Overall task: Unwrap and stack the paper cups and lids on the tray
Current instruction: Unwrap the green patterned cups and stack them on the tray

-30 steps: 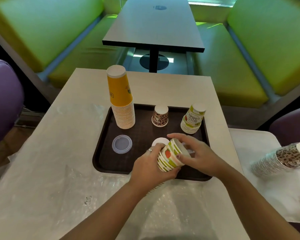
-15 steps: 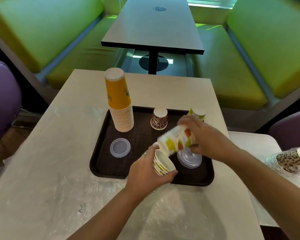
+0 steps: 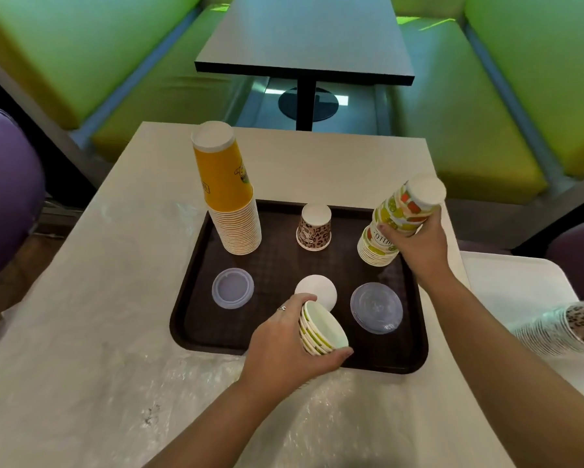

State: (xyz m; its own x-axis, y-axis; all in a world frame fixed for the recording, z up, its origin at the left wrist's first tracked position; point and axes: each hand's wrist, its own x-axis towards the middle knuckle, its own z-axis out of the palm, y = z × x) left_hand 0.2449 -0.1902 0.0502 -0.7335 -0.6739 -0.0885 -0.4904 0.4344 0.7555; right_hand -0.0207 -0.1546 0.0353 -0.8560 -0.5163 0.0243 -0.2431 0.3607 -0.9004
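Note:
A dark brown tray (image 3: 196,319) lies on the beige table. My right hand (image 3: 418,244) grips a fruit-print cup (image 3: 407,206), bottom up, on top of the fruit-print stack (image 3: 375,251) at the tray's back right. My left hand (image 3: 283,346) holds a short stack of the same cups (image 3: 321,329) on its side, over the tray's front edge. A tall yellow cup stack (image 3: 226,187) stands at the back left, and a leopard-print cup (image 3: 314,226) stands upside down at the back middle. Two clear lids (image 3: 232,288) (image 3: 376,307) and a white lid (image 3: 316,292) lie flat on the tray.
Crumpled clear plastic wrap (image 3: 317,420) covers the table's near side. A wrapped sleeve of leopard-print cups (image 3: 567,329) lies on a second table at the right. Beyond are a dark table (image 3: 304,38), green benches and purple chairs.
My right hand pulled a cup off the stack in my left hand and carried it up and right onto the stack at the tray's back right. My left hand stayed over the tray's front.

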